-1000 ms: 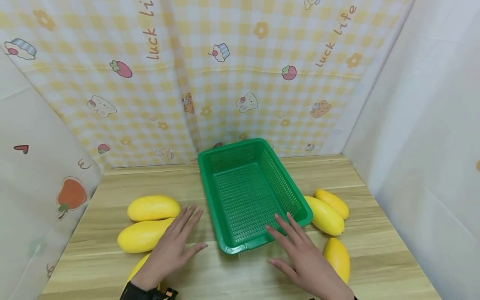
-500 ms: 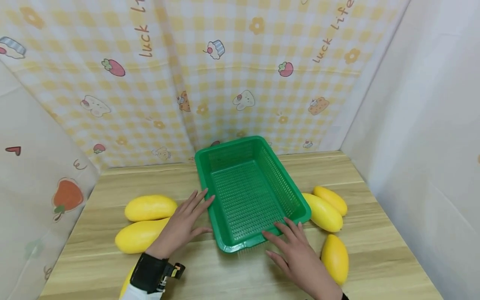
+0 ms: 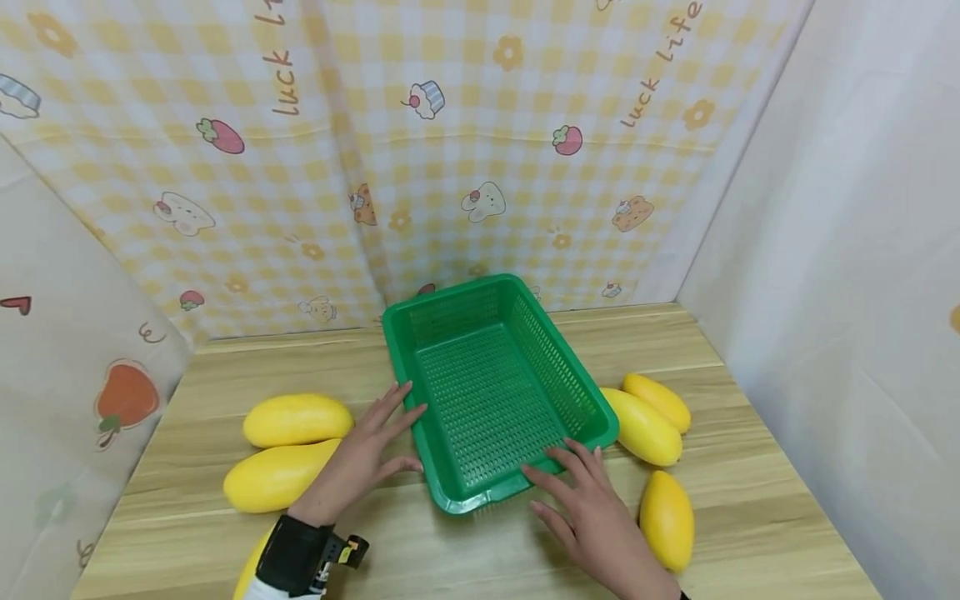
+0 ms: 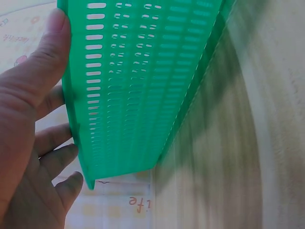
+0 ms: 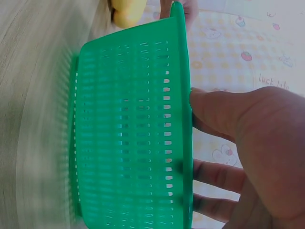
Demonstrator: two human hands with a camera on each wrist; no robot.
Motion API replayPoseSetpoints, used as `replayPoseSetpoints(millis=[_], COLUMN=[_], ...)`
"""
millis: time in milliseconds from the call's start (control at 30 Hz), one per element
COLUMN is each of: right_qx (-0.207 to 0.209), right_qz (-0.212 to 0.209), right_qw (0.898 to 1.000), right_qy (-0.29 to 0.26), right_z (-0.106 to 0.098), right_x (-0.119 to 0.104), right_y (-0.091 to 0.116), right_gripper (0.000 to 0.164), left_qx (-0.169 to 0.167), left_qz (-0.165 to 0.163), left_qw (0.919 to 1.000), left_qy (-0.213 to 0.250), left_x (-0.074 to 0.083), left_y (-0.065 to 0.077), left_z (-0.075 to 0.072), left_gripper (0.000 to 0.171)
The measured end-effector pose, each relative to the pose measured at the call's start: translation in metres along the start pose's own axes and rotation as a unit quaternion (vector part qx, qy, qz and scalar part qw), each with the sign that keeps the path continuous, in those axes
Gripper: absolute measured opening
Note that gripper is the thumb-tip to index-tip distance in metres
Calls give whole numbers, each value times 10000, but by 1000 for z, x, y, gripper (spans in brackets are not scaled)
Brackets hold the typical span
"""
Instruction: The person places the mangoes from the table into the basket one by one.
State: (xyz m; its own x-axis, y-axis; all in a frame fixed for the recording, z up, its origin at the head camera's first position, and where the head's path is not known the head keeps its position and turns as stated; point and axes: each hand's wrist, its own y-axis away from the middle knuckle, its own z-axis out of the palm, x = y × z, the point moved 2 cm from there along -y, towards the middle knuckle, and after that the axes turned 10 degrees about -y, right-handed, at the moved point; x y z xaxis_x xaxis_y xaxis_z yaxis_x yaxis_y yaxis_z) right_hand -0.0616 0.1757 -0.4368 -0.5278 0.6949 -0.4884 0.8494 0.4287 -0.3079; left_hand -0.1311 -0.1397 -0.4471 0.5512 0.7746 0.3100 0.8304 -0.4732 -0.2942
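A green plastic basket (image 3: 487, 400) with slotted walls stands turned on the wooden table, with nothing in it. My left hand (image 3: 365, 454) is at its left rim, fingertips over the edge and thumb outside. In the left wrist view the thumb (image 4: 50, 43) lies along the rim, the other fingers beyond it. My right hand (image 3: 596, 517) touches the near rim with spread fingers, its thumb lower and outside. The right wrist view has the right thumb (image 5: 214, 107) at the rim's edge and fingertips behind it.
Long yellow mango-like fruits lie left of the basket, one (image 3: 296, 420) behind another (image 3: 277, 477), a third (image 3: 251, 567) partly hidden by the left wrist. Right of it lie more: one fruit (image 3: 643, 427) against the basket, a smaller one (image 3: 660, 402), and one (image 3: 667, 521) by the right hand.
My left hand has moved right from beside the yellow fruits to the basket's left rim. My right hand has come slightly onto the near rim. The head view has shifted a little.
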Motion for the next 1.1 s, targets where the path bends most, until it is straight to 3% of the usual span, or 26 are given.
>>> replayPoseSetpoints(millis=[300, 500, 700, 933, 1100], right_qx=[358, 78, -115, 36, 260], right_qz=[-192, -326, -472, -644, -816], right_qw=[9983, 9965, 9940, 9930, 9903], right_qy=[-407, -767, -977, -989, -1097], right_z=[-4, -9, -14, -20, -22], right_x=[6, 13, 22, 28, 35], right_y=[1, 0, 1, 1, -3], right_gripper=[34, 31, 32, 31, 23], left_qx=[124, 441, 658, 1127, 1218], left_qz=[-123, 27, 203, 490, 629], left_qw=[9998, 9975, 9929, 9871, 9855], left_qy=[-20, -549, -967, -1026, -1001], left_x=[9, 14, 20, 24, 31], left_y=[8, 12, 16, 19, 18], left_z=[4, 5, 2, 1, 3], left_gripper=[73, 69, 50, 33, 29])
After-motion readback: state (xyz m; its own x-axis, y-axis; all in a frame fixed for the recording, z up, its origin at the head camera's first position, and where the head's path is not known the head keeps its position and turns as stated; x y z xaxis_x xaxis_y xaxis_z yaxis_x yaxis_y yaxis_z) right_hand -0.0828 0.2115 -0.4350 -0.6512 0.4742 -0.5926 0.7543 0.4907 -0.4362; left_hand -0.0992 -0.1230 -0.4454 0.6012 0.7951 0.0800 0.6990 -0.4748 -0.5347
